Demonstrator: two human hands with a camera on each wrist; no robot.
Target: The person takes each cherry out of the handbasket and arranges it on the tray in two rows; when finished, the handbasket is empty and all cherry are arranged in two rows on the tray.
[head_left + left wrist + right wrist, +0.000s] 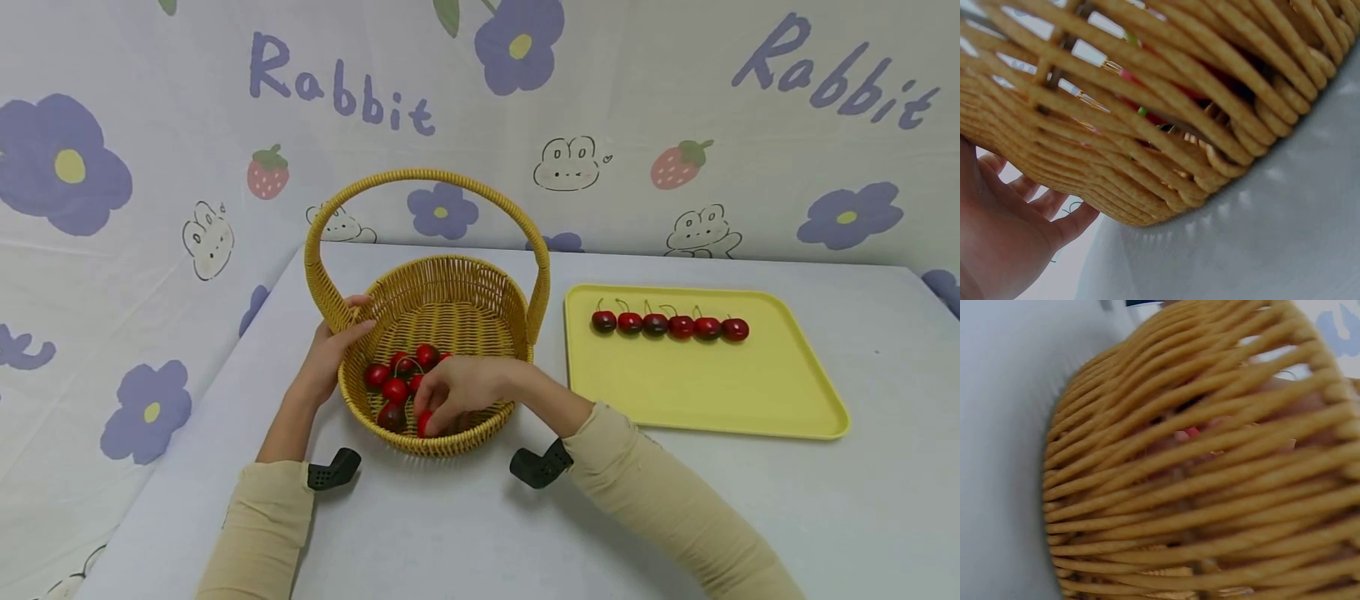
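A yellow woven basket [450, 287] with a tall arched handle stands on the table and holds several red cherries [395, 389]. My left hand [335, 343] rests against the basket's left rim, fingers laid along the wicker [1147, 125]. My right hand [450, 392] reaches down inside the basket, and its fingertips pinch a red cherry [424, 423] near the front wall. In the right wrist view the wicker wall [1210, 487] fills the frame, with only a spot of red cherry [1192, 432] showing through the gaps.
A flat yellow tray [705, 392] lies right of the basket with a row of several cherries [670, 324] along its far side. A grey table [480, 517] carries everything. A cloth backdrop printed with flowers and rabbits hangs behind.
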